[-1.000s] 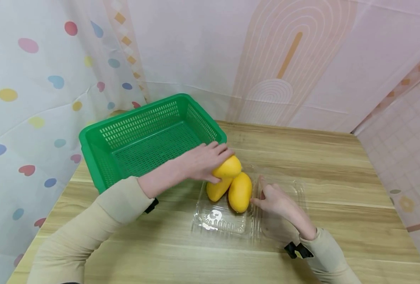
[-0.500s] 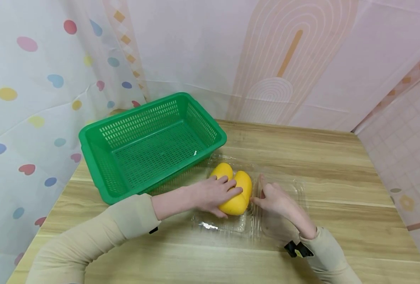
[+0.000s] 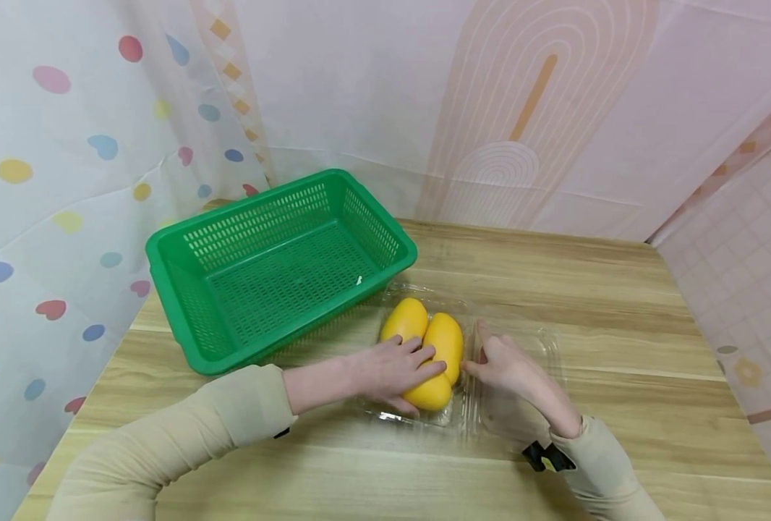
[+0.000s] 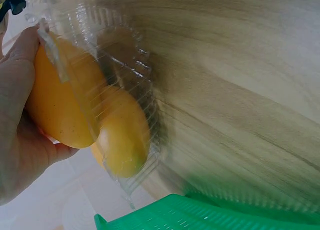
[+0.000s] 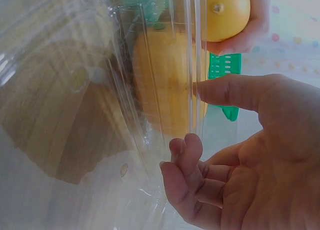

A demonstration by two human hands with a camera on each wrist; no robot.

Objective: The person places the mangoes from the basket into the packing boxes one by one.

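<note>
The clear plastic clamshell (image 3: 424, 416) is hard to read from the head view — its walls nearly vanish against the wooden table (image 3: 555, 282), and only glints along the near edge and the open lid (image 3: 529, 347) on the right give it away. In the left wrist view the ribbed plastic is smeared with blur, and the table behind it streaks too. How many mangoes sit in there? Three yellow shapes show from above, but the nearest is half covered by fingers and its lower side is hidden.

Left hand (image 3: 388, 369) — it lies on top of the near mango (image 3: 429, 392), fingers draped across it and thumb tucked at the near side, gripping the fruit as it rests in the tray part of the clamshell. The left wrist view confirms it: palm wrapped round yellow skin, plastic wall just beyond. Two more mangoes (image 3: 427, 334) lie side by side, touching, just past the fingertips.

Right hand (image 3: 505, 365) — it rests at the hinge between tray and lid, thumb up against the plastic divider, other fingers loosely bent. The right wrist view shows the thumb tip touching the clear wall, with a mango right behind it; whether it truly pinches the plastic I cannot tell.

The green basket (image 3: 184, 253) stands well left, beside the clamshell's far corner.
</note>
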